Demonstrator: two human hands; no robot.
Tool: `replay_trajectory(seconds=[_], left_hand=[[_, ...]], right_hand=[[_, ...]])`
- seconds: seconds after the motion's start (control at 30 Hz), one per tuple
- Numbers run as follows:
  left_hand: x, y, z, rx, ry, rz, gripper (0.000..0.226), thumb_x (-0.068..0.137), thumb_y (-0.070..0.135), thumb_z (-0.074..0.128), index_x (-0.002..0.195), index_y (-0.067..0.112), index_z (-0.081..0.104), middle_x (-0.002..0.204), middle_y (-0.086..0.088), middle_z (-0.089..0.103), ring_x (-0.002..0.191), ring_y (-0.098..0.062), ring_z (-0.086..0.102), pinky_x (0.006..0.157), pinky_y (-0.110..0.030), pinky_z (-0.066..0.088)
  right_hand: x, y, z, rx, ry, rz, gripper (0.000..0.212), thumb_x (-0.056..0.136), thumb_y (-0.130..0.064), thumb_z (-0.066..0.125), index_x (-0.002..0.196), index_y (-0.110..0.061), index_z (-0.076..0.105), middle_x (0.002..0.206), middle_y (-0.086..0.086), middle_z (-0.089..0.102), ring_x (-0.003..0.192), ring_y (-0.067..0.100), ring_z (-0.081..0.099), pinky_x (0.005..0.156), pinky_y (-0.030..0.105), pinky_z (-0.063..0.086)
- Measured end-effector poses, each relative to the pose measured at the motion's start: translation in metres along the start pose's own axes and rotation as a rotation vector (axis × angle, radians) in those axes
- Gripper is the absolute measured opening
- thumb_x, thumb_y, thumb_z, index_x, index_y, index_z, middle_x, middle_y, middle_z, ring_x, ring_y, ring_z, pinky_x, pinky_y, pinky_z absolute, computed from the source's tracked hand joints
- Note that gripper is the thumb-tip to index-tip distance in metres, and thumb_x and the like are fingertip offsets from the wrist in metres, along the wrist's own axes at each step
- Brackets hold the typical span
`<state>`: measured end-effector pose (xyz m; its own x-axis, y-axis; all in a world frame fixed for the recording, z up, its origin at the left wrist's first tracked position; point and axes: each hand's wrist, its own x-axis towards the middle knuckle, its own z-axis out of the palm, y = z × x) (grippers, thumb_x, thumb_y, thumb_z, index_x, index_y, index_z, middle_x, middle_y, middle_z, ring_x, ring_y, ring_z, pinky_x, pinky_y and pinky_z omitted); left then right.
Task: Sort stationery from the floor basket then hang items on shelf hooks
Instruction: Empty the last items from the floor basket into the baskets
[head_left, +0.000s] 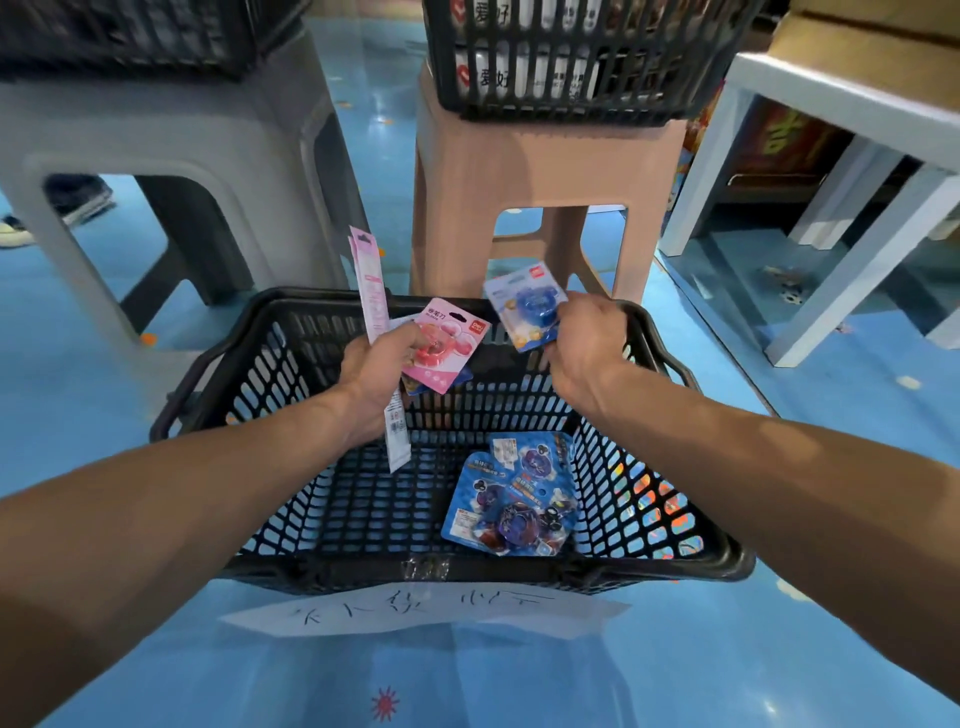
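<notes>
Head view: a black plastic lattice basket (322, 519) stands on the blue floor, with a white sheet of handwritten paper (415, 608) taped to its near rim. On its bottom, toward the right wall, lie overlapping blue blister cards holding dark purple round items (514, 499).

Both bare forearms reach forward over the basket. The left hand (374, 379) is above the basket's middle, its back toward the camera and its fingers curled. It grips a pink blister card with a round pink item under clear plastic (452, 343), which fans out to the right of the fingers. A blue edge peeps from behind that card.

The same hand also holds long narrow pink-and-white packets (371, 280). They stand nearly upright, rising above the fingers and poking out below the palm.

The right hand (587, 348) is over the far rim, with its knuckles up. Its fingers pinch a blue blister card with a round blue item (524, 306) by its right edge, so the card sticks out to the left, just beside the pink one but apart from it.

Behind stand a grey plastic stool (182, 135) and a tan plastic stool (519, 171). The tan stool carries another black slatted basket (571, 62).
</notes>
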<state>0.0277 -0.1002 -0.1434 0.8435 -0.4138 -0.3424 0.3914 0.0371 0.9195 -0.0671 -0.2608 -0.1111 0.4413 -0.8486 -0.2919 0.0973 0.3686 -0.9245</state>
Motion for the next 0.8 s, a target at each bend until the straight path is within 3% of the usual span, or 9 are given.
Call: replay_trajectory(seconds=[0.07,0.13,0.2,0.27,0.33,0.43,0.53,0.63,0.8], left_hand=[[-0.002,-0.001,0.007,0.015,-0.008,-0.002,0.07,0.056,0.021,0.078,0.121,-0.001,0.065,0.091,-0.017,0.074,0.061,-0.021,0.069,0.052,-0.027,0.052],[-0.005,-0.003,0.012,0.02,-0.029,-0.007,0.083,0.043,0.024,0.077,0.121,-0.001,0.066,0.098,-0.021,0.075,0.063,-0.024,0.069,0.051,-0.028,0.052],[-0.004,-0.004,0.013,0.029,-0.025,-0.005,0.091,0.039,0.029,0.074,0.125,0.0,0.064,0.107,-0.023,0.074,0.068,-0.027,0.068,0.052,-0.031,0.05],[-0.003,-0.003,0.013,0.026,-0.039,-0.006,0.087,0.039,0.028,0.072,0.121,0.001,0.067,0.108,-0.021,0.075,0.076,-0.03,0.067,0.061,-0.035,0.051],[-0.009,0.003,0.014,0.031,-0.041,0.015,0.069,0.046,0.018,0.068,0.113,0.001,0.071,0.096,-0.017,0.075,0.073,-0.029,0.065,0.061,-0.033,0.05],[-0.012,0.009,0.014,0.053,-0.07,0.025,0.046,0.065,0.006,0.061,0.11,0.001,0.071,0.082,-0.014,0.071,0.057,-0.022,0.062,0.047,-0.023,0.045],[-0.016,0.008,0.019,0.033,-0.144,0.013,0.048,0.065,0.01,0.059,0.11,-0.003,0.071,0.095,-0.022,0.071,0.065,-0.03,0.065,0.055,-0.03,0.051],[-0.019,0.005,0.024,-0.009,-0.193,0.009,0.034,0.092,0.02,0.049,0.112,0.002,0.07,0.098,-0.024,0.073,0.068,-0.033,0.07,0.055,-0.035,0.057],[-0.014,-0.003,0.026,0.055,-0.149,0.051,0.041,0.089,0.031,0.078,0.122,0.009,0.069,0.105,-0.018,0.077,0.088,-0.036,0.077,0.071,-0.047,0.063]], right_hand=[[-0.006,0.015,-0.002,-0.134,-0.048,0.039,0.018,0.101,-0.002,0.045,0.097,-0.002,0.062,0.093,0.015,0.074,0.082,0.031,0.074,0.059,0.029,0.056],[-0.013,0.023,-0.002,-0.203,-0.11,0.067,0.014,0.101,-0.004,0.051,0.09,-0.008,0.058,0.084,0.01,0.069,0.071,0.022,0.069,0.051,0.024,0.053],[-0.015,0.026,-0.004,-0.255,-0.155,0.074,0.007,0.101,-0.008,0.054,0.094,-0.011,0.054,0.085,0.008,0.064,0.063,0.014,0.059,0.044,0.022,0.046],[-0.014,0.024,-0.007,-0.283,-0.184,0.081,0.004,0.102,-0.011,0.054,0.098,-0.01,0.056,0.086,0.009,0.064,0.063,0.015,0.054,0.048,0.024,0.043],[-0.015,0.02,-0.009,-0.191,-0.199,0.116,0.01,0.1,-0.008,0.053,0.105,-0.008,0.062,0.086,0.007,0.067,0.071,0.017,0.059,0.055,0.026,0.046],[-0.02,0.015,-0.008,-0.117,-0.294,0.145,0.017,0.098,-0.004,0.05,0.106,-0.009,0.065,0.084,0.006,0.07,0.07,0.018,0.065,0.055,0.025,0.05],[-0.021,0.022,-0.01,-0.289,-0.349,0.104,0.004,0.099,-0.008,0.055,0.101,-0.008,0.058,0.083,0.01,0.066,0.06,0.017,0.059,0.043,0.025,0.036],[-0.02,0.025,-0.011,-0.382,-0.364,0.042,0.007,0.099,-0.016,0.06,0.099,-0.011,0.055,0.087,0.011,0.069,0.062,0.019,0.063,0.045,0.026,0.032],[-0.021,0.025,-0.012,-0.494,-0.424,-0.043,0.015,0.094,-0.023,0.068,0.096,-0.009,0.064,0.072,-0.001,0.063,0.066,0.014,0.06,0.057,0.025,0.039]])
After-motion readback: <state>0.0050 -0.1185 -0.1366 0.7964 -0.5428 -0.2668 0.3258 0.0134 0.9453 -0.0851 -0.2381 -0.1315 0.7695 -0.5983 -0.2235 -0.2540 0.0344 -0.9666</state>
